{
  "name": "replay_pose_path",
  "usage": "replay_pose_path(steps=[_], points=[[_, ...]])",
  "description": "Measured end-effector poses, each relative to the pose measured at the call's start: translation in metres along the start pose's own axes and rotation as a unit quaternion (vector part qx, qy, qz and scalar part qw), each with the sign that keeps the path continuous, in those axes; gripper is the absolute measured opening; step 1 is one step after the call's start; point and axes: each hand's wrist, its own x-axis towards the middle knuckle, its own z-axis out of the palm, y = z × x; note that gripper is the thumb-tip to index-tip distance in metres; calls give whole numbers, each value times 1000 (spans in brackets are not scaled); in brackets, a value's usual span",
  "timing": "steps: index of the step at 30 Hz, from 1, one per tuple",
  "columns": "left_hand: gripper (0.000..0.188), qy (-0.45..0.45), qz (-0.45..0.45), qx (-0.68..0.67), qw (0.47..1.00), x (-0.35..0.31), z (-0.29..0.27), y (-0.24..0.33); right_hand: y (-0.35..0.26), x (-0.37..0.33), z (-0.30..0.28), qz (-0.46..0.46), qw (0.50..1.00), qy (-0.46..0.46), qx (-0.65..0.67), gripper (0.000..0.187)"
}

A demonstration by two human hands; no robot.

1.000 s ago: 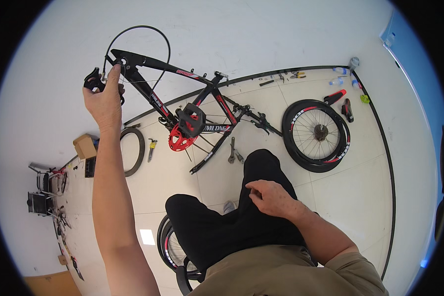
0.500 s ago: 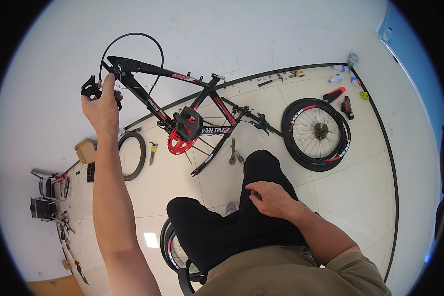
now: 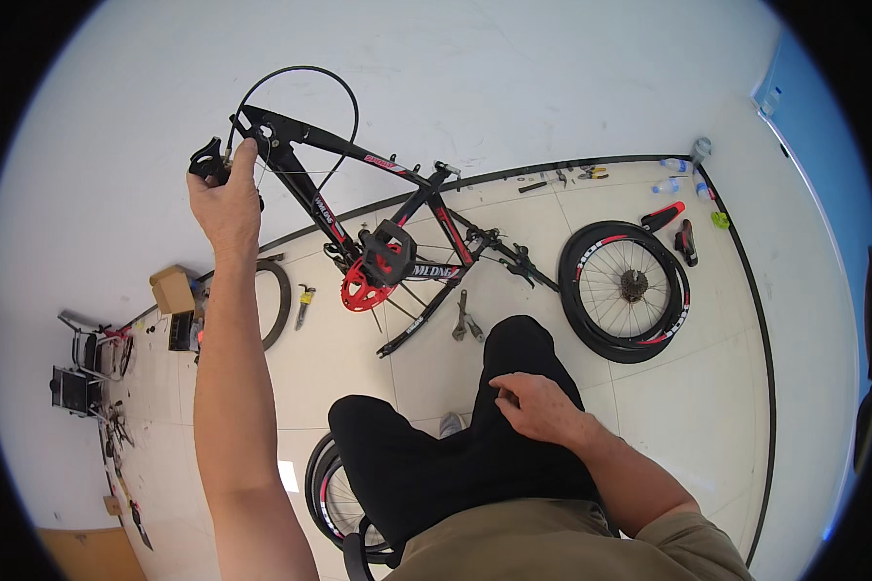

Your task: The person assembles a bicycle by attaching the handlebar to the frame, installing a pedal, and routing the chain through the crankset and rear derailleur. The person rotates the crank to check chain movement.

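Note:
My left hand (image 3: 229,208) is raised at the upper left, its fingers closed around a black bike brake lever (image 3: 206,163). A black cable (image 3: 305,69) loops up from the lever and over toward the bike frame. Behind the hand, the black bike frame (image 3: 325,143) with red and white markings leans by the wall, its head-tube end close to my fingers. A red chainring (image 3: 363,290) and a black pedal (image 3: 394,254) show low on the frame. My right hand (image 3: 543,407) rests on my thigh with its fingers curled; nothing shows in them.
Bike wheels (image 3: 603,341) with black tyres lie right of the frame, near two red-and-black saddle-like parts (image 3: 663,216). An adjustable wrench (image 3: 461,315) lies before my knee. Hand tools (image 3: 533,187) and bottles (image 3: 667,185) line the wall. An open cardboard box (image 3: 171,290) stands left.
The whole view has shifted a little, so the frame and my left hand sit slightly further right. My left hand keeps its hold on the brake lever; my right hand stays on the thigh.

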Motion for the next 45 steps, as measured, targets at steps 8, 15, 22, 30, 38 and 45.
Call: replay_pose_path(steps=[8, 15, 22, 30, 38, 45], points=[[46, -17, -30, -20, 999, -4, 0, 7, -1, 0, 0, -6, 1000, 3, 5, 27], [44, -32, -56, -43, 997, -5, -2, 11, 0, 0, 0, -9, 1000, 7, 12, 27], [45, -34, -15, -54, 998, -3, 0, 1, 0, 0, 1, 10, 1000, 14, 24, 28], [46, -13, 8, 11, 1000, 2, -3, -7, -2, 1, 1, 20, 999, 1, 32, 28], [47, -34, -58, 9, 998, -6, -5, 13, 6, 0, 2, -8, 1000, 13, 15, 29], [46, -26, -11, 13, 1000, -2, -5, -6, 1, 2, 1, 7, 1000, 3, 23, 28]])
